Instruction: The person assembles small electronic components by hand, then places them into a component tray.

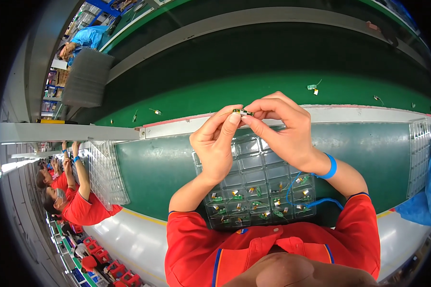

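Between both hands, over the pale rail of the bench, is a small green circuit board [243,112]. My left hand [217,138] pinches its left end between thumb and fingertips. The right end is pinched by the thumb and forefinger of my right hand [285,126], whose wrist wears a blue strap [331,166]. Below the hands lies a clear compartment tray [251,163]. Its nearer compartments hold several small green boards [238,196] with wires and pale parts; the farther ones under my hands show bare plastic.
Beyond the rail [330,114], several small boards [312,87] lie scattered on a green belt [225,91]. More clear trays [105,167] stand at the left and far right [419,153]. A coiled blue cord [323,201] runs beside my tray. Co-workers in red [88,205] work at left.
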A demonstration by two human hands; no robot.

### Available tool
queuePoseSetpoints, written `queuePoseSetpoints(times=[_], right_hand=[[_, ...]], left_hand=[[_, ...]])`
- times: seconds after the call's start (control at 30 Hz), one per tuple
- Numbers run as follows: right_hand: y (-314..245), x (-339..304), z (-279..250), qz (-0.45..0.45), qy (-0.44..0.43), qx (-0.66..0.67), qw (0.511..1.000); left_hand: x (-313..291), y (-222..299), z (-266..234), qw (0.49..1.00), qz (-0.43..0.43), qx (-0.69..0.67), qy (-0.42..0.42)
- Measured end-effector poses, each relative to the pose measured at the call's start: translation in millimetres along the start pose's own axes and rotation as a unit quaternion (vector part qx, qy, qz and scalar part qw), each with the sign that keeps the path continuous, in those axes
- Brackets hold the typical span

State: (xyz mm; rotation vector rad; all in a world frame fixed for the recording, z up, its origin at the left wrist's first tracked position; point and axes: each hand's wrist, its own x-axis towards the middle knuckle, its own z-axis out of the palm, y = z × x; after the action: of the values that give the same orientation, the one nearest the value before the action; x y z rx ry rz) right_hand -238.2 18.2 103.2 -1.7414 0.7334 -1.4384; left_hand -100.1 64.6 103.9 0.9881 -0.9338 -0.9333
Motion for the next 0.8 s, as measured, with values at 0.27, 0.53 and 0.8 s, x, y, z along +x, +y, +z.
queuePoseSetpoints(times=[0.27, 0.53, 0.8], right_hand=[[2.6, -3.7, -0.5, 0.013, -0.012, -0.014, 1.000], [8.6, 9.0, -8.1, 0.241, -0.085, 0.244, 0.936], [11.9, 7.9, -7.4, 0.274, -0.123, 0.282, 0.911]], left_hand=[[1.8, 2.9, -0.5, 0.998, 0.002, 0.066, -0.017], [14.2, 5.0, -14.7, 0.994, -0.028, 0.039, -0.099], [19.4, 6.6, -18.8, 0.987, 0.082, 0.103, -0.089]])
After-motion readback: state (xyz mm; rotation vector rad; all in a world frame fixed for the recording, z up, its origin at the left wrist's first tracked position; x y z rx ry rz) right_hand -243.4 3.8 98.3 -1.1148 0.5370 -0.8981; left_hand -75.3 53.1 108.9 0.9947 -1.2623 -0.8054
